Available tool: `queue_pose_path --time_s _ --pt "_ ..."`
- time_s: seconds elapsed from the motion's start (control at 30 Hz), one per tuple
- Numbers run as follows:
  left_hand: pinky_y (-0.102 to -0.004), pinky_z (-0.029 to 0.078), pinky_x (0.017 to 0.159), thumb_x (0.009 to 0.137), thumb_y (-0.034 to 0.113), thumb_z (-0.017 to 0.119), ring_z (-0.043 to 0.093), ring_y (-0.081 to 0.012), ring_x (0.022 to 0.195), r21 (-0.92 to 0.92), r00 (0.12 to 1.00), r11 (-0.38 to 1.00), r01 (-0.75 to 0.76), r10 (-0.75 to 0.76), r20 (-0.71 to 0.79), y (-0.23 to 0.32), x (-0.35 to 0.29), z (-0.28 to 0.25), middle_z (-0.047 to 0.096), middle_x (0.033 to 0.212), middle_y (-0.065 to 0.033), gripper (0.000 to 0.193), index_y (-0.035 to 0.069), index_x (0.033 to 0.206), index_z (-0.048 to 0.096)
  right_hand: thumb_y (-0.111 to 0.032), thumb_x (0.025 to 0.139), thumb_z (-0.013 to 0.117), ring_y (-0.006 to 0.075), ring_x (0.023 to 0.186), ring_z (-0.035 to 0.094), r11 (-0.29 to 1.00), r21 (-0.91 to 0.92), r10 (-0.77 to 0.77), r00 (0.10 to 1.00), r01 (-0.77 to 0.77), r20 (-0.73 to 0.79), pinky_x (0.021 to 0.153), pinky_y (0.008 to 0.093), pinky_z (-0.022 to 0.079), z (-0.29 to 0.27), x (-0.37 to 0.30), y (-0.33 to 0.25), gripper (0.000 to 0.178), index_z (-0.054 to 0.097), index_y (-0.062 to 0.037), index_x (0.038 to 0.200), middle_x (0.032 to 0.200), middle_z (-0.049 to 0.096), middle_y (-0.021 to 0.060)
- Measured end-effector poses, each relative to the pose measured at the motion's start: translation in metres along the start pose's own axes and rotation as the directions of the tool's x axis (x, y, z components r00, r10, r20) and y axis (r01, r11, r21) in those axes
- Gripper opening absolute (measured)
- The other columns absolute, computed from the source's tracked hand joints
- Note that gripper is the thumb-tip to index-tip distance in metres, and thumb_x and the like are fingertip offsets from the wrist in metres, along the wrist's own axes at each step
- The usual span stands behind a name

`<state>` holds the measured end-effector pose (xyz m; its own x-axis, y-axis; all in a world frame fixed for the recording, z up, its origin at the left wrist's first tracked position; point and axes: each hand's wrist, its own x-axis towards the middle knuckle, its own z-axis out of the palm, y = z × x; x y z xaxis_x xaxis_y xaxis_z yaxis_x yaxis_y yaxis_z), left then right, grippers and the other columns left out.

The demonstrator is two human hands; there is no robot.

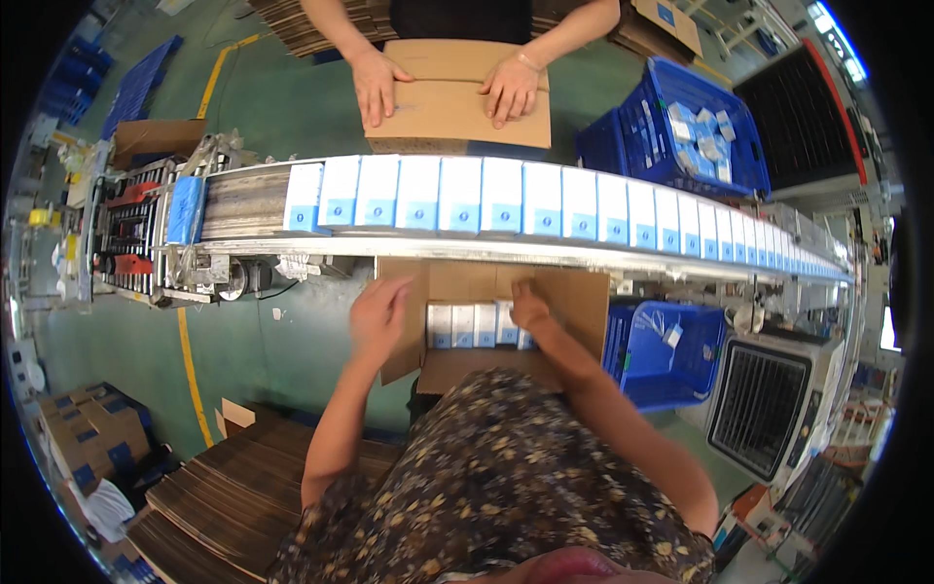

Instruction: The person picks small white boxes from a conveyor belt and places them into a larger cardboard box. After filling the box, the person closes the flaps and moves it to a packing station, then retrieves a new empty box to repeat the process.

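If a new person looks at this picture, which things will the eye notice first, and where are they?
First, the long row of white-and-blue boxes on the conveyor crossing the middle. Just below it, the left hand rests on a flap of an open carton, and the right hand reaches onto the small boxes inside. At the top, another person's hands press a closed carton.

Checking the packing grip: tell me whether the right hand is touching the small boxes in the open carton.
Touching. The head view shows the right hand reaching into the open carton, fingers resting on the row of small white-and-blue boxes.
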<state>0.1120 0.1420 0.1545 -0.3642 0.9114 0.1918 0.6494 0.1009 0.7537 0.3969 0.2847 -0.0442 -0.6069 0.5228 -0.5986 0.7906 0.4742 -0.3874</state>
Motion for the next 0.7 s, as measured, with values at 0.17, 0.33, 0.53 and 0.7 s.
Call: queue_pose_path --time_s 0.17,0.33,0.53,0.7 --pt "-0.0333 0.051 0.066 0.093 0.004 0.060 0.064 -0.0261 0.071 -0.085 0.956 0.960 0.265 -0.274 -0.109 0.011 -0.047 -0.021 0.065 0.084 -0.0132 0.016 0.002 0.105 0.070 -0.025 0.094 0.053 0.0342 0.115 0.058 0.990 0.138 -0.079 0.954 0.040 0.288 0.096 0.0442 0.047 0.050 -0.060 0.027 0.039 0.060 -0.0032 0.127 0.126 0.061 0.0208" --pt "-0.0309 0.052 0.076 0.093 0.001 0.059 0.067 -0.0231 0.084 -0.059 0.993 0.992 0.112 -0.114 -0.028 0.042 -0.023 0.014 0.069 0.093 -0.0114 0.021 0.002 0.111 0.069 -0.026 0.094 0.053 0.0317 0.121 0.055 0.983 0.169 -0.148 0.871 0.077 0.469 0.100 0.0427 0.046 0.018 -0.053 0.012 0.042 0.059 -0.0030 0.129 0.132 0.058 0.0190" --pt "-0.0395 0.050 0.093 0.088 -0.001 0.060 0.061 -0.0334 0.109 0.030 0.974 0.974 -0.226 0.225 0.008 0.083 0.066 0.051 0.065 0.119 -0.0156 0.027 0.001 0.114 0.067 -0.029 0.093 0.054 0.0346 0.125 0.053 0.997 0.016 0.073 0.944 -0.072 -0.323 0.105 0.0421 0.044 0.062 0.046 0.045 0.048 0.056 -0.0023 0.132 0.134 0.057 0.0222" --pt "-0.0450 0.046 0.100 0.086 0.000 0.062 0.055 -0.0391 0.117 0.266 0.989 0.953 -0.147 0.133 0.071 0.060 0.069 0.052 0.059 0.130 -0.0191 0.036 -0.004 0.122 0.060 -0.027 0.089 0.058 0.0336 0.120 0.059 0.891 0.426 -0.143 0.988 0.155 -0.061 0.100 0.0440 0.047 0.122 0.023 0.039 0.042 0.063 -0.0022 0.123 0.128 0.062 0.0220"
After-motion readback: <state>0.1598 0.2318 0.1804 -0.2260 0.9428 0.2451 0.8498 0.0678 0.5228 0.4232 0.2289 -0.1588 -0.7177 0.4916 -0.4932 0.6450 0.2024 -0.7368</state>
